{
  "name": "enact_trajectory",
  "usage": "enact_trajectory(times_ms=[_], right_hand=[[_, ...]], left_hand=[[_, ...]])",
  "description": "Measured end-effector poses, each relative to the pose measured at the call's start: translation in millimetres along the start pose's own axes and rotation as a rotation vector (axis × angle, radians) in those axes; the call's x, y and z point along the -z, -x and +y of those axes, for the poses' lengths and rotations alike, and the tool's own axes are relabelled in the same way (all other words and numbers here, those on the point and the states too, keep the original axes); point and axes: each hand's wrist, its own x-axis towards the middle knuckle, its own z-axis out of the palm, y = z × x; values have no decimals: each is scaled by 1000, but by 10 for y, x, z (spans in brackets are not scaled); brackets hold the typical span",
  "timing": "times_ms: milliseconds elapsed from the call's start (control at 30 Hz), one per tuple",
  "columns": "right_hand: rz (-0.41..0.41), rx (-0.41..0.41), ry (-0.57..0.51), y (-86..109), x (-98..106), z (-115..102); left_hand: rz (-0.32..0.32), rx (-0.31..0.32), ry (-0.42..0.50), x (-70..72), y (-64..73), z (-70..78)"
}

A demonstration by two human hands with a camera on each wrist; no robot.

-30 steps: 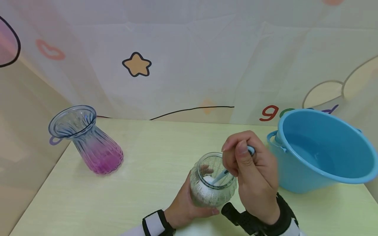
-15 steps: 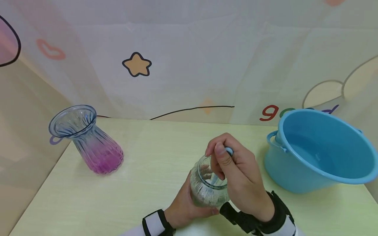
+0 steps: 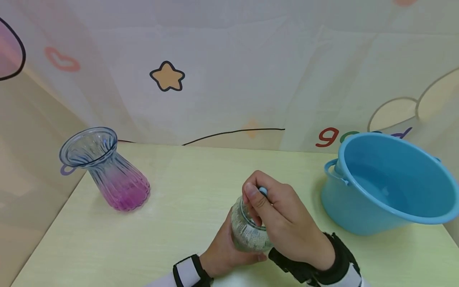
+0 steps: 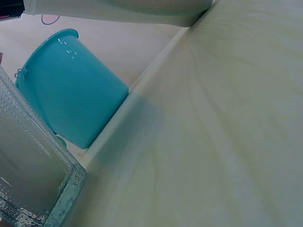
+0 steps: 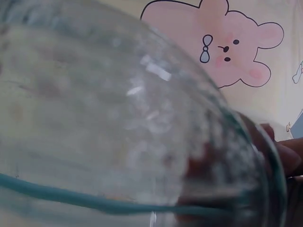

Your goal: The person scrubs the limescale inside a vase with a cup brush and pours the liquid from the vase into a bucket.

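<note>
In the head view my left hand (image 3: 224, 251) grips a clear, patterned glass jar (image 3: 248, 236) tilted near the table's front. My right hand (image 3: 287, 217) is over the jar's mouth, pinching a light-blue, brush-like tool (image 3: 263, 191) whose rounded end pokes up beside the thumb. Through the jar wall (image 5: 109, 104) in the right wrist view runs the tool's slim blue-green handle (image 5: 94, 202). The tool's far end is hidden now. The jar's base (image 4: 68, 194) shows at the lower left of the left wrist view, its side blurred.
A light-blue bucket (image 3: 358, 203) with a handle stands at the right. On the left is a ribbed glass vase (image 3: 120, 175), blue above and pink below. A printed cloth (image 3: 229, 79) hangs behind the pale table (image 3: 179, 191).
My right hand has moved left and slightly down, carrying the tool deeper into the jar; the tool's white end has gone out of sight. The left hand and jar stay put.
</note>
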Motion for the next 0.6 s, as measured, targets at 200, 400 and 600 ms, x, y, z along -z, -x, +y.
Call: enact_trajectory(times_ms=[200, 400, 600], right_hand=[[-31, -15, 13, 19, 10, -11], [1, 35, -32, 25, 45, -22], [99, 135, -126, 48, 64, -33]], left_hand=[[-15, 12, 20, 0, -5, 15], [-8, 26, 17, -13, 0, 16], [-8, -4, -14, -23, -13, 6]])
